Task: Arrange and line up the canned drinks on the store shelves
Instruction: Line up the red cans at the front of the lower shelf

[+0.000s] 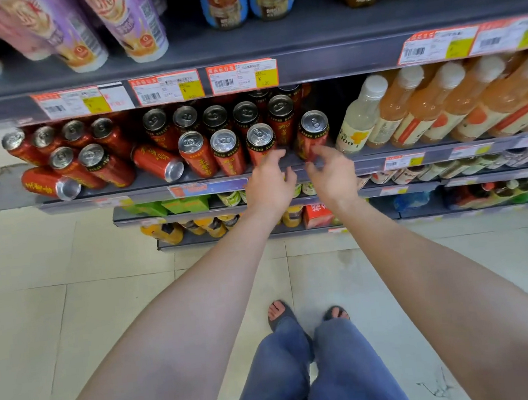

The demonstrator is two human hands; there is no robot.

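Cans [225, 151] stand in rows along the front edge of the shelf [147, 183], two lying toppled toward its left end, while left hand [269, 184] and right hand [333, 173] hover loose-fingered, grasping nothing, before the rightmost ones.

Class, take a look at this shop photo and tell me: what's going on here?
A person stands at a store shelf of red canned drinks, both hands reaching to the front row. The left hand is open beside an upright can. The right hand has its fingers curled at the base of the rightmost can, though a grip isn't clear. Further left, a toppled can and a second toppled can lie on their sides, so the lining up is unfinished.
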